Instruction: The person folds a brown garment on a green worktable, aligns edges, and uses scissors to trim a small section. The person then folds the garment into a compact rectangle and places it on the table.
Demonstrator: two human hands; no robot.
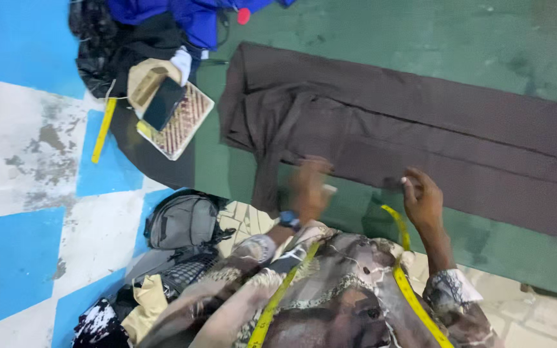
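Note:
A long dark brown cloth (pixel 420 122), folded in pleats, lies flat on a green table top (pixel 420 32). My left hand (pixel 307 190), with a watch on its wrist, is blurred at the cloth's near edge and seems to pinch a small white piece (pixel 329 189). My right hand (pixel 422 198) rests its bent fingertips on the same edge further right, holding nothing. A yellow measuring tape (pixel 407 290) hangs around my neck over a patterned shirt.
At the table's left end a dark phone (pixel 162 103) lies on a woven pad (pixel 185 125), beside black cloth and a blue garment (pixel 191 16). A yellow ruler (pixel 103 131) and a grey backpack (pixel 185 222) are over the blue-and-white floor.

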